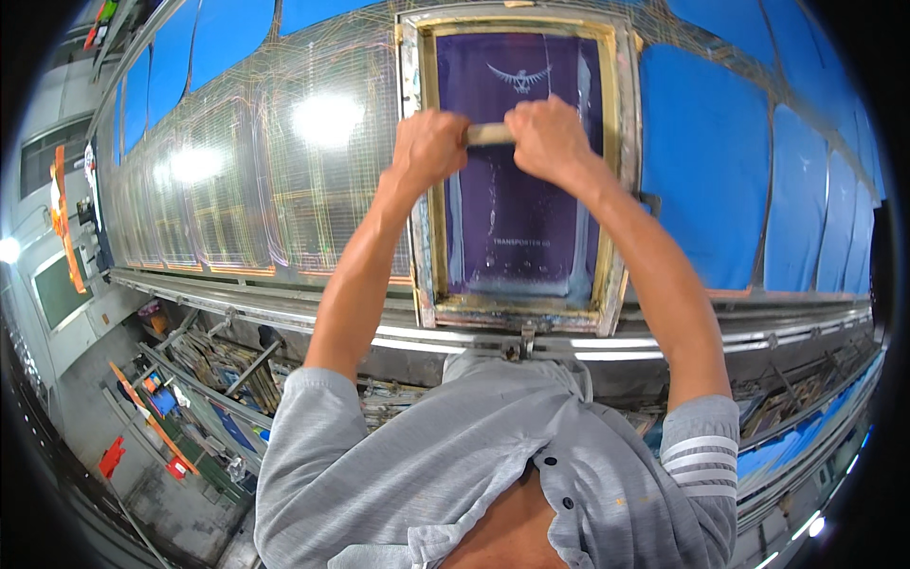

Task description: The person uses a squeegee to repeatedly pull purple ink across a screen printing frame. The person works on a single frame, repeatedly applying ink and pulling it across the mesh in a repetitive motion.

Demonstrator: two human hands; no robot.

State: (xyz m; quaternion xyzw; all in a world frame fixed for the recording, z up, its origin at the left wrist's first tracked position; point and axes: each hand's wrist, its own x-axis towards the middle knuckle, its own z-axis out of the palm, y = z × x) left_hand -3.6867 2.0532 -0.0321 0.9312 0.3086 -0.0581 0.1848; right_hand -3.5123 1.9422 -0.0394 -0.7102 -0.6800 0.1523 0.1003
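Note:
Both my hands are wrapped round the pale wooden handle of a squeegee [489, 134], my left hand [428, 147] at one end and my right hand [550, 140] at the other. A short stretch of handle shows between the fists; the blade below is hidden. Under it lies a screen printing frame [626, 123], metal-rimmed with yellowish tape along the inside. Its purple mesh [517, 194] carries a pale winged emblem near the far end and a small line of lettering nearer me. Whitish streaks run along the mesh's sides and near end.
The frame rests on a long printing table. Blue fabric panels [706, 161] lie to the right, more along the far side. Left of the frame, the tabletop [332, 204] is marked with coloured lines. A metal rail [408, 343] follows the near edge, with loaded racks [223, 365] below.

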